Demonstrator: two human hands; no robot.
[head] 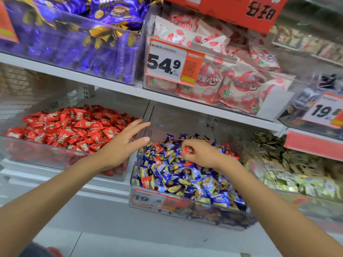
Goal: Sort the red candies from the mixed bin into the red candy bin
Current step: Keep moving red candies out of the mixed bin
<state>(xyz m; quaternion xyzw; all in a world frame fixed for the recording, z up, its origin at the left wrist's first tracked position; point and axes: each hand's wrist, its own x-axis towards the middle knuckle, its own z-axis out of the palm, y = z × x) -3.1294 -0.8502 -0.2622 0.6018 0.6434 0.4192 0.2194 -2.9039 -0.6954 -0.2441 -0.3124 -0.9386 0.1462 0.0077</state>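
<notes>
Red candy (pixel 187 150) — half-hidden in right hand (pixel 202 154)

Single head-worn, wide-angle view. It faces forward and down onto shop shelving at close range, within arm's reach. The mixed bin (pixel 194 210) sits at centre and the red candy bin (pixel 37 151) to its left. The forearms enter from the bottom edge. The frame is tilted: the shelf edge (pixel 92 78) runs down to the right. A strip of floor (pixel 130 242) shows at the bottom.

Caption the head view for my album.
Right hand pinches red candy in mixed bin; left hand open over red bin.
</notes>
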